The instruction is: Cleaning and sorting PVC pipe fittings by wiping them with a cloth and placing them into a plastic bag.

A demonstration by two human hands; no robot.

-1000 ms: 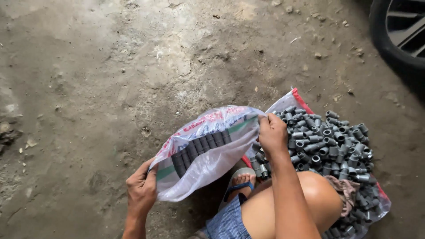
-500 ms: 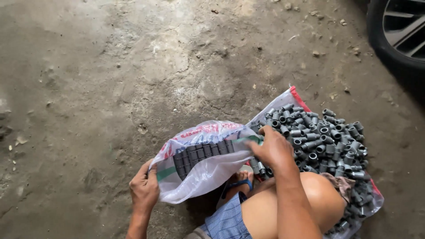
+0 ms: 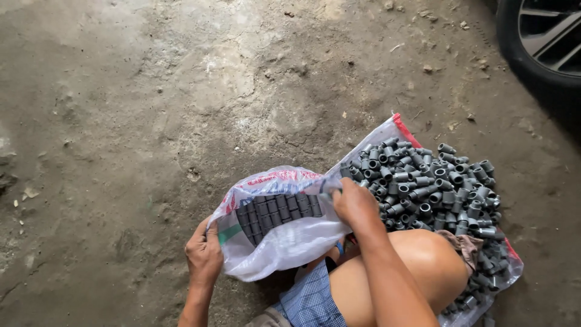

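One package in view: a white woven plastic sack [image 3: 284, 242], lying on the ground near centre, just left of the person's bare knee. Its skin is thin and translucent; rows of dark grey fittings show through its upper face. Red printing runs along the top fold, and a green patch sits on the left side. The left hand [image 3: 204, 254] grips its near-left edge; the right hand [image 3: 357, 206] pinches its right end. A second sack sheet [image 3: 399, 130], white with a red edge, lies flat to the right under the loose pile.
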